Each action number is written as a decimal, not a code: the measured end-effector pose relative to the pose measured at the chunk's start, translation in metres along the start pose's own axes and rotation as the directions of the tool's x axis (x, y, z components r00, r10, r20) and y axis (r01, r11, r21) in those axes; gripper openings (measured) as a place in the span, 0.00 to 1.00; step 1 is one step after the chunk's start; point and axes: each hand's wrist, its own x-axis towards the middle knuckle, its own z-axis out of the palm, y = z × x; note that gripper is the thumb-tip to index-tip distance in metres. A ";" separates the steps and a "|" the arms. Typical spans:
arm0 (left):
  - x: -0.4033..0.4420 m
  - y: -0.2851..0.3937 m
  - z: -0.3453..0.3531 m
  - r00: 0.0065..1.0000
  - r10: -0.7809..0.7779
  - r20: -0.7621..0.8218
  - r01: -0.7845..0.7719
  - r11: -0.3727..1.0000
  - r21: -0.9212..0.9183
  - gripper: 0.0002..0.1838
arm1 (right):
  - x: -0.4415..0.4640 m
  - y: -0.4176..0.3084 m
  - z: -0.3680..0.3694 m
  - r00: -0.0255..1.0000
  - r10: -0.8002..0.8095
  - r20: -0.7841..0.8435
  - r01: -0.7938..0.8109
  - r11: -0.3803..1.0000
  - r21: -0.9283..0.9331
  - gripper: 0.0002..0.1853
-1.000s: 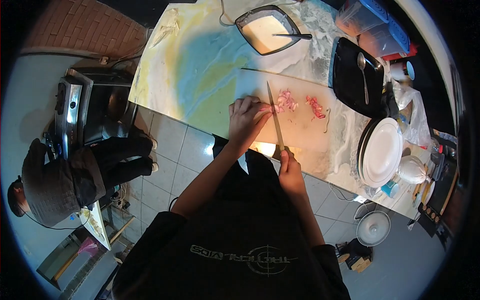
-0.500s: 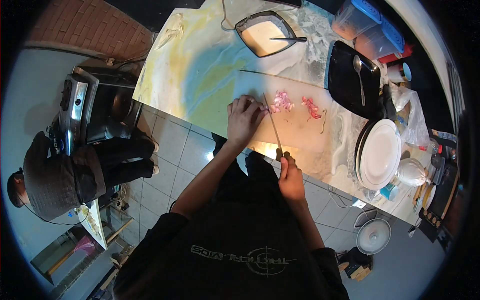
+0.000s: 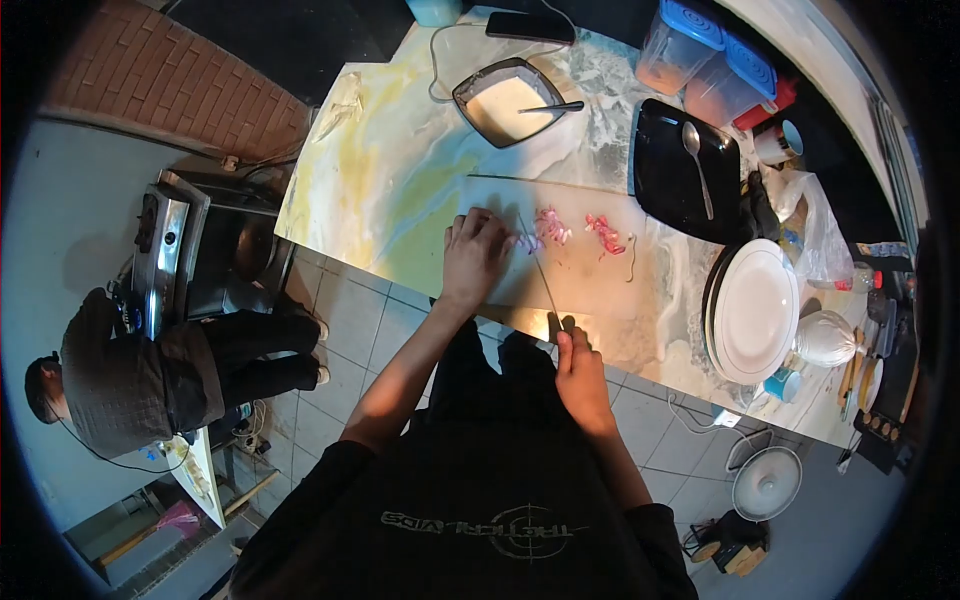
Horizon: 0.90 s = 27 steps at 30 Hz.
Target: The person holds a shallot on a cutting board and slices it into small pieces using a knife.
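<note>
My right hand (image 3: pixel 583 375) grips the dark handle of a knife (image 3: pixel 547 285), its thin blade pointing away from me across a pale cutting board (image 3: pixel 590 285). My left hand (image 3: pixel 476 258) is closed, fingers curled over the board left of the blade, on what looks like a shallot mostly hidden under the fingertips. Purple slices lie by those fingertips and the blade tip. Just right of the knife is a small heap of chopped shallot (image 3: pixel 552 226). Farther right sit chopped red chilli pieces (image 3: pixel 604 234) and a thin stem (image 3: pixel 631 258).
A square bowl of creamy batter (image 3: pixel 497 104) with a utensil stands beyond the board. To the right are a black tray (image 3: pixel 665 170) with a spoon, stacked plates (image 3: pixel 757 310), lidded containers (image 3: pixel 680 40) and a plastic bag. Another person (image 3: pixel 140 370) bends near a stove at left.
The view has shifted slightly. My left hand has drawn a little away from the blade with fingers more curled, and purple slices now show beside the blade. My right hand keeps hold of the knife.
</note>
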 end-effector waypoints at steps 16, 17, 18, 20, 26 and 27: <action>0.003 -0.020 -0.016 0.993 0.056 0.107 -0.030 0.971 -0.236 0.10 | 0.011 -0.007 0.030 0.999 0.028 -0.042 -0.022 0.990 0.142 0.22; 0.004 -0.018 -0.016 0.993 0.067 0.095 -0.046 0.977 -0.210 0.09 | 0.013 -0.009 0.029 0.997 0.073 -0.018 -0.070 0.987 0.145 0.22; 0.005 -0.018 -0.014 0.994 0.064 0.092 -0.044 0.976 -0.213 0.09 | 0.015 -0.015 0.027 0.997 0.072 -0.018 -0.069 0.988 0.140 0.22; 0.005 -0.019 -0.012 0.996 0.042 0.077 -0.027 0.983 -0.183 0.09 | 0.017 -0.029 0.021 0.989 0.149 0.024 -0.151 0.976 0.158 0.21; 0.005 -0.024 -0.014 0.984 0.143 0.102 -0.106 0.946 -0.305 0.16 | 0.012 -0.015 0.028 0.988 0.141 0.057 -0.148 0.974 0.172 0.23; 0.005 -0.024 -0.015 0.985 0.138 0.099 -0.102 0.947 -0.305 0.16 | 0.012 -0.012 0.030 0.989 0.138 0.060 -0.147 0.975 0.168 0.23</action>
